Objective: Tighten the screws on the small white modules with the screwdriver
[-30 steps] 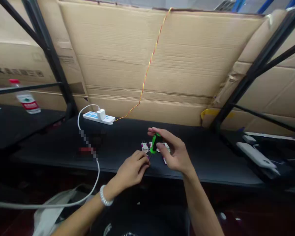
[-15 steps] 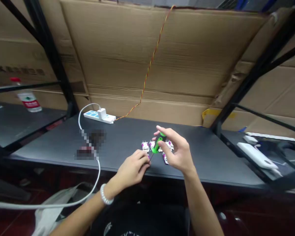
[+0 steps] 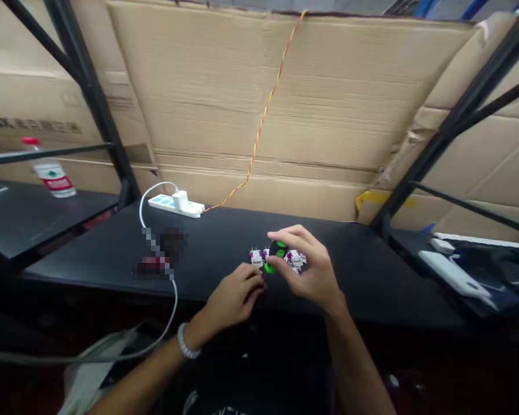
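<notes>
My right hand (image 3: 309, 265) grips the black and green handle of a screwdriver (image 3: 278, 251) between thumb and fingers. The screwdriver leans with its tip down by my left fingertips. My left hand (image 3: 236, 293) is closed on a small white and purple part (image 3: 260, 275), which its fingers mostly hide, low against the black table. More small white and purple parts lie close by: one (image 3: 255, 257) left of the handle and several (image 3: 294, 259) partly behind my right hand. Their exact kind is too small to make out.
A white power strip (image 3: 190, 208) with a plugged-in charger (image 3: 180, 199) sits at the table's back left. Its white cable (image 3: 174, 300) hangs over the front edge. A water bottle (image 3: 55, 176) stands far left, and a white device (image 3: 452, 274) lies on the right. Black metal posts (image 3: 97, 109) flank the table (image 3: 216, 242).
The screwdriver's handle has shifted slightly left and stands more upright, and my right fingers have closed around it further. My left hand stays in place.
</notes>
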`<state>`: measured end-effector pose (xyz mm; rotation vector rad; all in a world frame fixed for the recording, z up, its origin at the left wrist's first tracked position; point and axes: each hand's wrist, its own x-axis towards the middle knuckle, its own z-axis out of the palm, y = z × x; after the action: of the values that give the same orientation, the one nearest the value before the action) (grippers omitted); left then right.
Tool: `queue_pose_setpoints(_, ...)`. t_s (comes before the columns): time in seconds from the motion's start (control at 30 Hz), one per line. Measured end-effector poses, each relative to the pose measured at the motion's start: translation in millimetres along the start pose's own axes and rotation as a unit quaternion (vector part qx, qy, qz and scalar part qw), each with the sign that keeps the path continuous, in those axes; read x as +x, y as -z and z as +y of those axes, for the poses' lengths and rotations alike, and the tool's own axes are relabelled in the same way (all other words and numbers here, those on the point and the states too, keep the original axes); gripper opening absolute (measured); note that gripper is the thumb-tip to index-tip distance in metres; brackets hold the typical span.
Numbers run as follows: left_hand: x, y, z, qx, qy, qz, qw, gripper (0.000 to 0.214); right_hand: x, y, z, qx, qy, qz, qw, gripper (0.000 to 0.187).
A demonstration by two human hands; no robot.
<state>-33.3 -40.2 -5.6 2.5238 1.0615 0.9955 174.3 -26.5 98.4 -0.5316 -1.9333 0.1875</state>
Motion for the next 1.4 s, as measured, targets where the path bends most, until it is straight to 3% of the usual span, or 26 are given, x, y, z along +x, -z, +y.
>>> queue_pose_setpoints(0.2, 0.5, -0.2, -2.0, 0.003, 0.016, 0.0, 1.0, 0.011, -1.0, 0.5, -2.2, 0.053, -0.009, -0.034, 0.998, 0.045)
queue_pose_setpoints(0.4, 1.5, 0.7, -2.4, -0.012, 0.026, -0.011, 1.0, 0.01, 0.7, -1.4, -0.6, 0.008, 0.008, 0.022, 1.0, 0.033)
queue_pose_setpoints(0.6, 1.5, 1.6, -0.5, -0.014, 0.022, -0.012, 1.0, 0.011, -0.7, 1.5, -4.9, 0.062, -0.009, -0.033, 0.997, 0.046)
queue_pose_setpoints(0.8, 0.8, 0.6, -1.5, -0.014, 0.015, -0.008, 1.0, 0.012, -0.1, -2.2, -4.1, -0.007, -0.008, 0.032, 0.999, 0.033)
queue_pose_setpoints(0.97, 0.5, 0.7, -1.9, -0.023, 0.02, -0.016, 0.999, 0.01, -0.6, -1.6, -1.4, 0.061, -0.028, -0.029, 0.997, 0.047)
queue_pose_setpoints(1.17, 0.8, 0.1, -2.2, -0.019, 0.02, -0.016, 0.999, 0.013, -0.4, -2.3, -0.6, 0.002, -0.024, 0.02, 1.0, 0.034)
queue_pose_setpoints(1.33, 0.7, 0.7, -1.7, -0.019, 0.02, -0.019, 0.999, 0.012, -1.1, -2.4, -2.3, 0.066, -0.03, -0.035, 0.997, 0.05)
queue_pose_setpoints(1.4, 0.3, 1.6, -1.6, -0.021, 0.02, -0.02, 0.999, 0.013, -0.4, -3.0, -2.9, 0.076, -0.023, -0.03, 0.996, 0.047)
